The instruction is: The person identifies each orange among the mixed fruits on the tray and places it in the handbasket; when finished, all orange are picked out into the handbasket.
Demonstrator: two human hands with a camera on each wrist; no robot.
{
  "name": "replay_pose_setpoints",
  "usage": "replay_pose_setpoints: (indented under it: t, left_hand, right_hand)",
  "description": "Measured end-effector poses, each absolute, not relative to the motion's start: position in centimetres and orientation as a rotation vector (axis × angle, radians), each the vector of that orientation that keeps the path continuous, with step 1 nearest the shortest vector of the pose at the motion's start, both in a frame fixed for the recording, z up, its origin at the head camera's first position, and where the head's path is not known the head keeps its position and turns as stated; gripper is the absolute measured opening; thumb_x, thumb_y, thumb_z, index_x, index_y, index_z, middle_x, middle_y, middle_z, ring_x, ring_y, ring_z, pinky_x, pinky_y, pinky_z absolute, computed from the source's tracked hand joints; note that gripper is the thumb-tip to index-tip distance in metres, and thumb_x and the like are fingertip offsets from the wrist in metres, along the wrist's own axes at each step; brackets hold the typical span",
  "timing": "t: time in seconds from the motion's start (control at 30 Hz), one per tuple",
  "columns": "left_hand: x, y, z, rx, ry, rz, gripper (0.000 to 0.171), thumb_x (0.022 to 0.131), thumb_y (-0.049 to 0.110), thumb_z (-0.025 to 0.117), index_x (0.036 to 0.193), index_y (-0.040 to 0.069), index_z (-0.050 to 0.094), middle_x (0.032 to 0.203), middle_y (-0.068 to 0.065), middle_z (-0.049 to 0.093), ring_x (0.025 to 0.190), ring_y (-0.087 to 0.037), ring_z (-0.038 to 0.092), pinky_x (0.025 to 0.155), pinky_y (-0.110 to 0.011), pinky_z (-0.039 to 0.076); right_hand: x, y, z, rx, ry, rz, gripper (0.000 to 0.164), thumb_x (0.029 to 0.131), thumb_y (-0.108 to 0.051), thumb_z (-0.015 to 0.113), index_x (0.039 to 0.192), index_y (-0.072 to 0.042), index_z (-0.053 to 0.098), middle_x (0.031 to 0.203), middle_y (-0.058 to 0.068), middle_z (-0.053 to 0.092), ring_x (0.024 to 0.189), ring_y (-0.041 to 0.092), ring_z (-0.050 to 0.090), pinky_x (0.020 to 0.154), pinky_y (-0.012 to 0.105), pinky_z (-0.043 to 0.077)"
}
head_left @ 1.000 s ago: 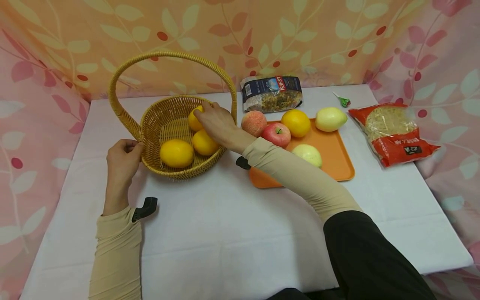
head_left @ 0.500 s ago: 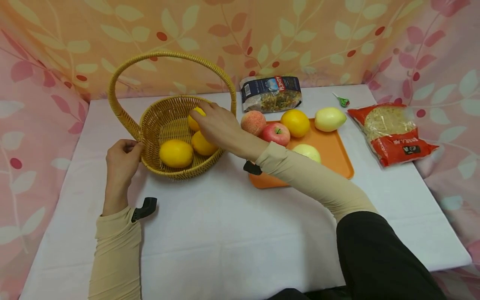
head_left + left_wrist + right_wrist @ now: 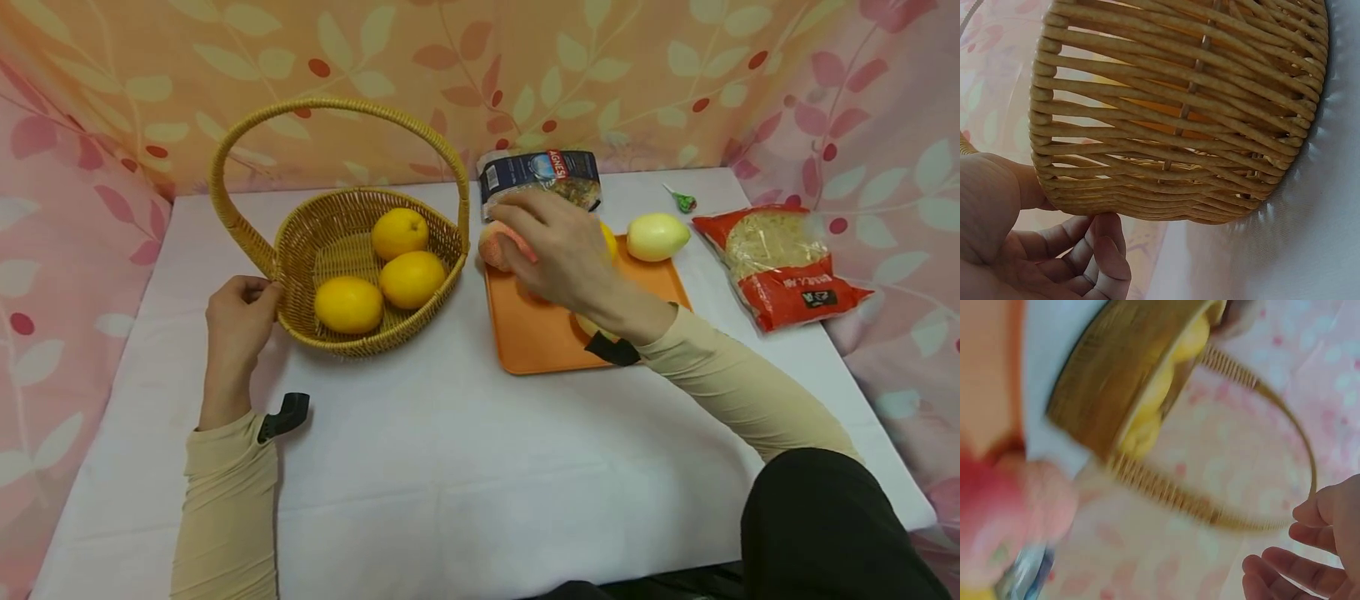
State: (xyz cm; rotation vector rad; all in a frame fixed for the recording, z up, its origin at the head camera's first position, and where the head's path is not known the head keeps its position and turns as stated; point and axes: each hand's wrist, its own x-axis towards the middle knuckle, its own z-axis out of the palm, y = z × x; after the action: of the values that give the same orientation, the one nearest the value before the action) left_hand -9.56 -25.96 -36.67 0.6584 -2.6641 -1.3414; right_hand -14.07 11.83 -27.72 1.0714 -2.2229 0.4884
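Observation:
My left hand pinches the left rim of a wicker basket with a tall arched handle; in the left wrist view its thumb and fingers sit at the edge of the woven wall. Inside the basket lie three lemons: one at the back, one at right, one at left. My right hand, fingers loosely spread and holding nothing, hovers over the orange tray. Beneath it shows a peach. The red apple, mostly covered in the head view, appears blurred in the right wrist view.
At the tray's back edge are a partly hidden orange and a pale yellow-green fruit. Another pale fruit is mostly under the right hand. Behind stands an Agnesi pasta bag. To the right lie a lollipop and a red food bag.
My right hand has let go of the back lemon, left the basket and moved right over the tray. My left hand has stayed on the rim.

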Motion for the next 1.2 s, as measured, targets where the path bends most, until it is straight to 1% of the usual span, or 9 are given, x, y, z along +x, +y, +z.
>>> replay_pose_setpoints:
  t: [0.13,0.23,0.3,0.37,0.53,0.77,0.9,1.07,1.2]
  left_hand:
    - [-9.7,-26.0,-36.7,0.667,-2.674,-1.333,0.042,0.096,0.035,0.05,0.118,0.0,0.057,0.09,0.001,0.053,0.066,-0.001,0.051,0.056,-0.014,0.044]
    - [-9.7,-26.1,-36.8,0.672,-2.677,-1.331,0.042,0.097,0.035,0.05,0.119,0.0,0.057,0.091,0.0,0.053,0.067,0.0,0.051,0.057,-0.014,0.044]
    - [-9.7,-26.2,-36.8,0.674,-2.676,-1.336,0.043,0.097,0.035,0.05,0.12,0.0,0.057,0.092,0.001,0.053,0.067,0.001,0.052,0.057,-0.013,0.045]
    - [-9.7,-26.3,-36.9,0.68,-2.676,-1.333,0.042,0.096,0.035,0.05,0.12,0.0,0.057,0.09,0.001,0.053,0.066,0.001,0.051,0.057,-0.014,0.044]
    - [-9.6,-26.3,-37.0,0.682,-2.668,-1.324,0.04,0.095,0.034,0.052,0.117,0.001,0.058,0.084,0.004,0.053,0.064,0.0,0.05,0.055,-0.016,0.044]
    - [-9.6,-26.0,-36.9,0.668,-2.65,-1.326,0.039,0.096,0.034,0.052,0.116,0.001,0.058,0.085,0.003,0.052,0.066,-0.002,0.05,0.054,-0.016,0.043]
    - [-9.6,-25.9,-36.8,0.672,-2.648,-1.323,0.039,0.095,0.033,0.052,0.116,0.001,0.058,0.086,0.003,0.052,0.066,-0.002,0.049,0.054,-0.016,0.042]
    - [-9.6,-25.9,-36.8,0.671,-2.644,-1.326,0.039,0.095,0.033,0.052,0.116,0.0,0.058,0.085,0.004,0.052,0.065,-0.001,0.05,0.055,-0.015,0.043]
    - [-9.5,-25.8,-36.8,0.671,-2.64,-1.329,0.039,0.095,0.032,0.052,0.116,0.0,0.058,0.084,0.005,0.052,0.065,-0.001,0.05,0.055,-0.014,0.043]
  right_hand:
    - [-15.5,15.5,-27.5,0.936,-2.292,0.487,0.022,0.09,-0.01,0.062,0.11,-0.003,0.068,0.109,0.015,0.068,0.095,0.031,0.065,0.077,0.044,0.056]
    - [-17.0,17.9,-28.1,0.888,-2.377,0.543,0.026,0.089,-0.008,0.063,0.114,-0.002,0.067,0.114,0.016,0.065,0.097,0.033,0.063,0.077,0.047,0.053]
    - [-18.2,19.3,-28.9,0.883,-2.445,0.581,0.029,0.09,-0.008,0.064,0.118,-0.001,0.065,0.119,0.017,0.063,0.101,0.034,0.061,0.081,0.049,0.051]
    - [-19.3,20.5,-29.8,0.88,-2.533,0.607,0.033,0.09,-0.009,0.064,0.122,-0.001,0.063,0.125,0.018,0.059,0.109,0.036,0.059,0.089,0.051,0.049]
    - [-21.0,22.8,-31.7,0.801,-2.765,0.613,0.043,0.092,-0.016,0.064,0.133,-0.004,0.056,0.135,0.02,0.052,0.122,0.04,0.052,0.102,0.056,0.042]
    - [-21.7,24.4,-33.0,0.725,-2.99,0.615,0.05,0.096,-0.024,0.059,0.141,-0.007,0.048,0.143,0.025,0.043,0.127,0.046,0.046,0.105,0.062,0.037]
    - [-21.9,24.9,-33.5,0.714,-3.104,0.611,0.056,0.096,-0.028,0.058,0.146,-0.01,0.041,0.148,0.026,0.037,0.13,0.047,0.043,0.106,0.063,0.036]
    - [-22.1,25.0,-34.0,0.742,-3.195,0.579,0.064,0.094,-0.027,0.059,0.15,-0.01,0.034,0.149,0.028,0.032,0.131,0.048,0.041,0.109,0.062,0.033]
    - [-22.2,24.9,-34.3,0.777,-3.253,0.552,0.067,0.093,-0.026,0.061,0.151,-0.012,0.031,0.15,0.029,0.031,0.128,0.048,0.043,0.108,0.062,0.034]
